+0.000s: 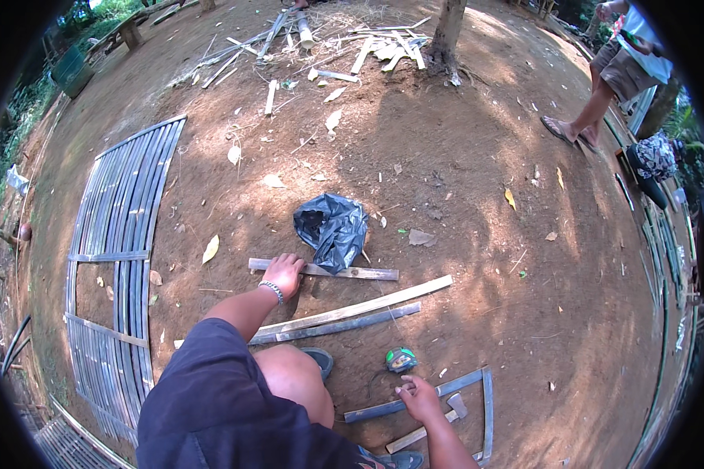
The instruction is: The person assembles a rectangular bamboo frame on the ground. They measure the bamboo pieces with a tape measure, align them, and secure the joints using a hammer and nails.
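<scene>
My left hand (pixel 284 275), with a chain bracelet at its wrist, grips a flat bamboo slat (pixel 368 273) on the dirt. A crumpled black plastic bag (pixel 338 234) lies against the slat's far side. My right hand (pixel 420 397) is held low, fingers loosely curled and apart, nothing seen in them. Just beyond its fingertips sits a green and black tape measure (pixel 400 359). Beside and partly under my right hand lie joined bamboo strips (pixel 461 381) forming a corner, and a hatchet (pixel 457 405) with a pale wooden handle. Two long bamboo strips (pixel 368 306) lie between my hands.
To the left lies a slatted bamboo panel (pixel 129 195). Split bamboo pieces (pixel 391 48) are heaped by a tree trunk (pixel 449 35). Another person (pixel 630 66) in sandals stands at the far right. Bamboo poles (pixel 665 258) run along the right edge.
</scene>
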`<state>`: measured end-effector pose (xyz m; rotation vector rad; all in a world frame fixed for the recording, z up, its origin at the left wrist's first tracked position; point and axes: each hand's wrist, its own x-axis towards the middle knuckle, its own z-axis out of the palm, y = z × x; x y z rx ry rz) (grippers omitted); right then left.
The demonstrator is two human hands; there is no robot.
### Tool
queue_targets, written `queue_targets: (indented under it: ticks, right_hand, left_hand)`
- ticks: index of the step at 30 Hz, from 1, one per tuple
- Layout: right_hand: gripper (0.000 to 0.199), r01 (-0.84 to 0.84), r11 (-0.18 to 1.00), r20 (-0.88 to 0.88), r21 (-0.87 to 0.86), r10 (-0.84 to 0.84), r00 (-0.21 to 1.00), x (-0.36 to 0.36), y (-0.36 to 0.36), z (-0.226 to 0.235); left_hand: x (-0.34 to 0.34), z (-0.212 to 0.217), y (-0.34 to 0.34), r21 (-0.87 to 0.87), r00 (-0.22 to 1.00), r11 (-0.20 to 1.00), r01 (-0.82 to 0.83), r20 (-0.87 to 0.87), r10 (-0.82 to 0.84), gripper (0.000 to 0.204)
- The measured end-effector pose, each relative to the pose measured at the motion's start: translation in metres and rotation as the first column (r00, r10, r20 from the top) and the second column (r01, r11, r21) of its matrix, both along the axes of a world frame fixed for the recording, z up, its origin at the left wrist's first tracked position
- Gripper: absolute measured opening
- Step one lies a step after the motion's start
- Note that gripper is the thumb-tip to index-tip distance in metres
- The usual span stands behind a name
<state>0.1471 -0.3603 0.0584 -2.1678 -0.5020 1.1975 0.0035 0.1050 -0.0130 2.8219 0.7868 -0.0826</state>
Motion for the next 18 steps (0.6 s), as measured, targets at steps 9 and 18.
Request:
queue_targets:
  ticks: [9, 18]
  right_hand:
    - [0.041, 0.016, 0.999, -0.038, 0.030, -0.014, 0.999, -0.009, 0.001, -0.013]
    - [0.040, 0.010, 0.998, -0.036, 0.068, -0.007, 0.999, -0.018, 0.006, -0.015]
  left_hand:
    - [-0.006, 0.002, -0.006, -0.015, 0.995, 0.996, 0.089, -0.043, -0.090, 0.024]
    - [-0.033, 0.012, -0.036, -0.265, 0.990, 0.964, 0.023, 0.138, 0.014, 0.029]
